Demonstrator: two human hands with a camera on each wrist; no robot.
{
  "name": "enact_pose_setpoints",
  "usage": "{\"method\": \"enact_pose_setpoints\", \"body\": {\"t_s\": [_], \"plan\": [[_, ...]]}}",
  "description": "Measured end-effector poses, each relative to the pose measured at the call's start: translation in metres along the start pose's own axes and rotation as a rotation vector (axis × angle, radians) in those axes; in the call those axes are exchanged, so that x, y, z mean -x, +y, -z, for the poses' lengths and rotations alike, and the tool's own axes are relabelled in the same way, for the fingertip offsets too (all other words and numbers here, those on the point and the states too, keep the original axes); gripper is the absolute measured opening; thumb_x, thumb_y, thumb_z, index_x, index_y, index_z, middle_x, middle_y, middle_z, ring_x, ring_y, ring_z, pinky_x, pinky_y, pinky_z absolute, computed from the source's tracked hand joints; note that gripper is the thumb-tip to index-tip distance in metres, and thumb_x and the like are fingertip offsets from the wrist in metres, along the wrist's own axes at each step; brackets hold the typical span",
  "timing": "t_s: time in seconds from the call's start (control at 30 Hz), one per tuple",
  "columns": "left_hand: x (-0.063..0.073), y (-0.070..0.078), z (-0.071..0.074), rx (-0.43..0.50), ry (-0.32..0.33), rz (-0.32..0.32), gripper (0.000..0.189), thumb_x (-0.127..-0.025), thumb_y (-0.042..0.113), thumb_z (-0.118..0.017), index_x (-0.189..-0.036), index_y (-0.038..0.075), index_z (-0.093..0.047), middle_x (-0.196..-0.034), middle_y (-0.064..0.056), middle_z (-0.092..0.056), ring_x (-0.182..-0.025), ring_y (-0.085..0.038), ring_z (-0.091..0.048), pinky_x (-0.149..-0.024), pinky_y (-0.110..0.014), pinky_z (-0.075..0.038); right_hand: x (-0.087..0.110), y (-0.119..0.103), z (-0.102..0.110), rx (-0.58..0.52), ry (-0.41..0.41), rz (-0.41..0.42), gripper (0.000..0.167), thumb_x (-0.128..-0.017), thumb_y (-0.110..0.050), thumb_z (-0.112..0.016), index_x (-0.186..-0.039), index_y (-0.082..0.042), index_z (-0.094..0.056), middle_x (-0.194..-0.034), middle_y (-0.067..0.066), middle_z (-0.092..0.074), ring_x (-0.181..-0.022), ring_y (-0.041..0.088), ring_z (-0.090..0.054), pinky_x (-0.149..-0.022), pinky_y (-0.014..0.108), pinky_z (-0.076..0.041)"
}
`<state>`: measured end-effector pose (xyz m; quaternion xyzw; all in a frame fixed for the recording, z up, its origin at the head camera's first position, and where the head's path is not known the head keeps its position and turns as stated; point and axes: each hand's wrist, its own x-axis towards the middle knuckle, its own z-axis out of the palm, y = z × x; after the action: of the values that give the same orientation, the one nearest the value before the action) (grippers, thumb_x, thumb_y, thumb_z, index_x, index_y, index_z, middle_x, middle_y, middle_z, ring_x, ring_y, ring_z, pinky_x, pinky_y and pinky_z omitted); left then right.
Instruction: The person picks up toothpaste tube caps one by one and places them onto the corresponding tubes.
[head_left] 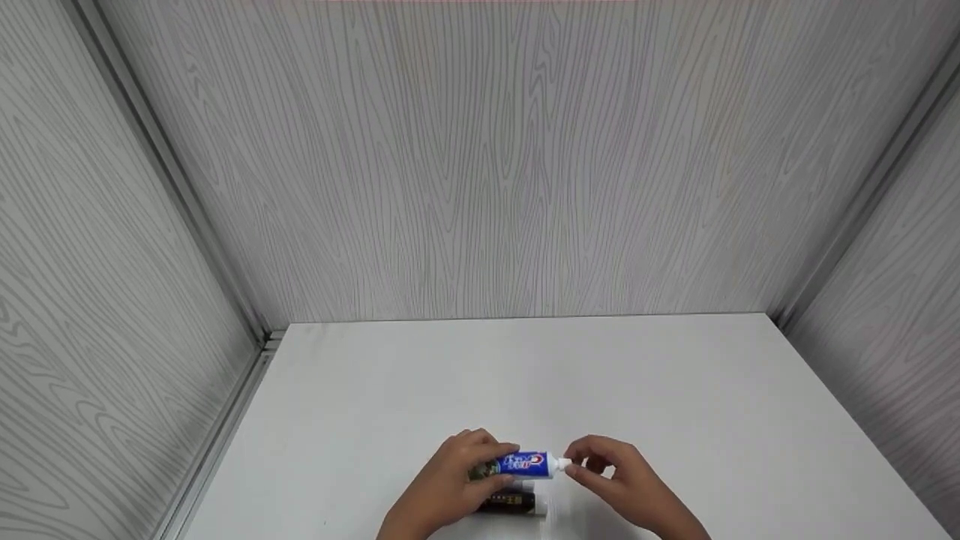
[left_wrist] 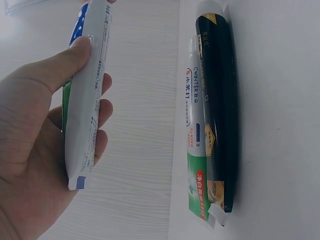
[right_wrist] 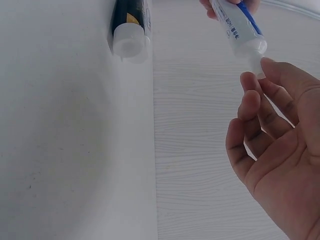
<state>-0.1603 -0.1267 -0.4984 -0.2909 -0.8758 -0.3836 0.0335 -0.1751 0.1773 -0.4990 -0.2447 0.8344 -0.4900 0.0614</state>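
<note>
My left hand (head_left: 461, 474) grips a blue, white and green toothpaste tube (head_left: 526, 464), its thumb on one side and fingers on the other. The tube lies level in the head view, with its white cap (head_left: 563, 465) pointing right. My right hand (head_left: 626, 480) pinches that cap between thumb and index finger, while its other fingers curl loosely. In the left wrist view, the held tube shows a white printed back above a flat crimped end. Two more tubes lie side by side below the hands: a black toothpaste tube (left_wrist: 220, 100) and a slimmer white and green toothpaste tube (left_wrist: 196, 135).
A white table (head_left: 375, 382) spreads around the hands. Grey wood-grain panels (head_left: 480, 165) rise behind it and on both sides. Metal framing (head_left: 217, 427) runs along the left table edge.
</note>
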Motion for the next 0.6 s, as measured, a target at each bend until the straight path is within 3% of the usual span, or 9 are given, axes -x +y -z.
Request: {"method": "enact_pose_setpoints", "body": {"t_s": [0.37, 0.6], "plan": [[-0.0005, 0.0058, 0.0002, 0.000, -0.014, 0.008, 0.037, -0.099, 0.040, -0.075, -0.136, 0.034, -0.073, -0.109, 0.017, -0.069, -0.099, -0.001, -0.058, -0.091, -0.029, -0.052, -0.0009, -0.0019, 0.0024, -0.020, -0.027, -0.057, 0.023, -0.110, -0.031, -0.060, -0.101, -0.017, -0.076, -0.094, 0.001, -0.069, -0.073, 0.005, -0.058, -0.063, 0.025, -0.051], [-0.0010, 0.0047, -0.0008, 0.018, -0.016, 0.035, 0.036, -0.099, 0.040, -0.075, -0.136, 0.039, -0.072, -0.109, 0.018, -0.068, -0.101, -0.001, -0.058, -0.093, -0.031, -0.053, 0.0006, -0.0030, 0.0004, -0.019, 0.032, -0.068, 0.025, -0.111, -0.033, -0.058, -0.109, -0.015, -0.075, -0.098, 0.005, -0.070, -0.076, 0.008, -0.061, -0.066, 0.026, -0.052]]}}
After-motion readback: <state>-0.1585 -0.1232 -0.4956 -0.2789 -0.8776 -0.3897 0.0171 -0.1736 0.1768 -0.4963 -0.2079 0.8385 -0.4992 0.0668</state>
